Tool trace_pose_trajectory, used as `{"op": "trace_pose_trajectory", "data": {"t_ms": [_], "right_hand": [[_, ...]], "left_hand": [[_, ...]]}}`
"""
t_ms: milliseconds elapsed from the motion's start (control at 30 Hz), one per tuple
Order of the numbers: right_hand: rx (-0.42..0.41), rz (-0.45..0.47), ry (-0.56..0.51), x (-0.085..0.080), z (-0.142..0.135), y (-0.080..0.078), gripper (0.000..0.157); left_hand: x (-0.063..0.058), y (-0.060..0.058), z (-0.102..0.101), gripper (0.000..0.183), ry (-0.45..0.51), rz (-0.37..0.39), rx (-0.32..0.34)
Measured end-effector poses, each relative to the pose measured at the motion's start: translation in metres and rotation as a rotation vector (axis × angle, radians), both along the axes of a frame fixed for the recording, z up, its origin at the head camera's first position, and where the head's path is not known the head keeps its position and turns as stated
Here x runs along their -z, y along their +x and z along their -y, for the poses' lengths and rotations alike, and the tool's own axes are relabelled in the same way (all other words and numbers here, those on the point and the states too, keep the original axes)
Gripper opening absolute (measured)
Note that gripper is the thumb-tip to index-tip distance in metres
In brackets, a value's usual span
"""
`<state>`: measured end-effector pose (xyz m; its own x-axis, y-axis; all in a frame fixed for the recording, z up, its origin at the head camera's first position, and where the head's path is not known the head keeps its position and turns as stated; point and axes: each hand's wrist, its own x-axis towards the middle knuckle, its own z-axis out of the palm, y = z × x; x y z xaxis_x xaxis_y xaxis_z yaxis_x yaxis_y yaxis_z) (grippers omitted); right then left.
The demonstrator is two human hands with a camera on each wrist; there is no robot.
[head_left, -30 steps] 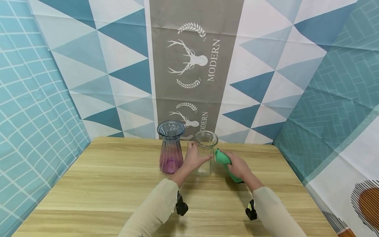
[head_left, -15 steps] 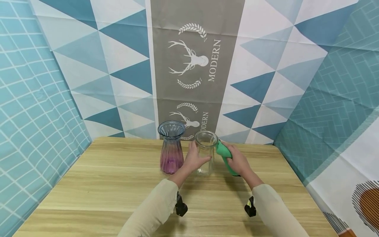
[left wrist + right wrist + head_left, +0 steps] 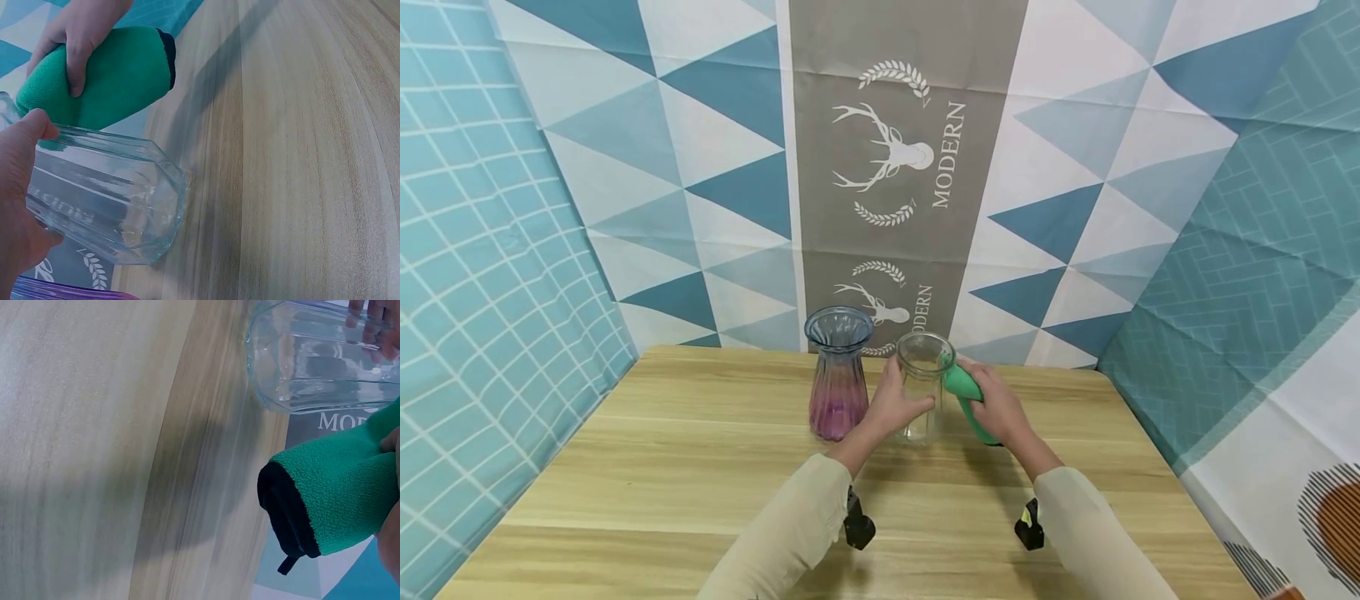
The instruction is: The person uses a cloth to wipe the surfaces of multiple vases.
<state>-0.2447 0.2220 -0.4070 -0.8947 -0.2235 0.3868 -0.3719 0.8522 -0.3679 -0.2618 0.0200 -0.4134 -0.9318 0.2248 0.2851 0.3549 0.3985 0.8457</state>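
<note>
A clear glass vase (image 3: pixel 917 418) stands upright on the wooden table, its rim wide and round. My left hand (image 3: pixel 891 402) grips its side, thumb in front and fingers around the far left, as the left wrist view (image 3: pixel 19 181) also has it. In my right hand (image 3: pixel 1000 406) is a bunched green towel (image 3: pixel 340 487) with a black hem and a small loop. The towel's upper end is at the right of the vase's rim, with a bit of green showing through the glass. Its lower end hangs down close over the table.
Left of the clear vase, close to my left hand, stands a ribbed glass vase (image 3: pixel 837 392), blue at the top and pink-purple below. The wooden table (image 3: pixel 662 475) ends at a patterned backdrop (image 3: pixel 887 167) behind both vases. Tile-patterned sheets hang at either side.
My right hand has moved up and slightly left, bringing the towel from beside the vase's body to its rim. The left hand keeps its hold on the vase.
</note>
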Motion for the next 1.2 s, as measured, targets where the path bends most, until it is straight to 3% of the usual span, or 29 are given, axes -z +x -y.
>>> {"op": "trace_pose_trajectory", "data": {"t_ms": [233, 533, 867, 1000, 1200], "right_hand": [[-0.011, 0.021, 0.063, 0.008, -0.003, 0.001, 0.061], [-0.018, 0.107, 0.257, 0.021, -0.006, 0.004, 0.061], [-0.021, 0.193, 0.348, 0.029, -0.006, 0.008, 0.057], [-0.020, 0.226, 0.369, 0.032, -0.007, 0.008, 0.058], [-0.007, 0.248, 0.277, 0.028, -0.010, 0.006, 0.059]], "left_hand": [[-0.001, -0.001, 0.000, 0.093, 0.007, -0.005, 0.013], [-0.002, -0.001, 0.001, 0.091, 0.010, -0.022, 0.018], [-0.001, -0.002, 0.001, 0.090, -0.003, -0.028, 0.023], [-0.001, -0.003, 0.002, 0.090, -0.011, -0.026, 0.034], [-0.002, -0.004, 0.003, 0.089, 0.006, -0.017, 0.052]]}}
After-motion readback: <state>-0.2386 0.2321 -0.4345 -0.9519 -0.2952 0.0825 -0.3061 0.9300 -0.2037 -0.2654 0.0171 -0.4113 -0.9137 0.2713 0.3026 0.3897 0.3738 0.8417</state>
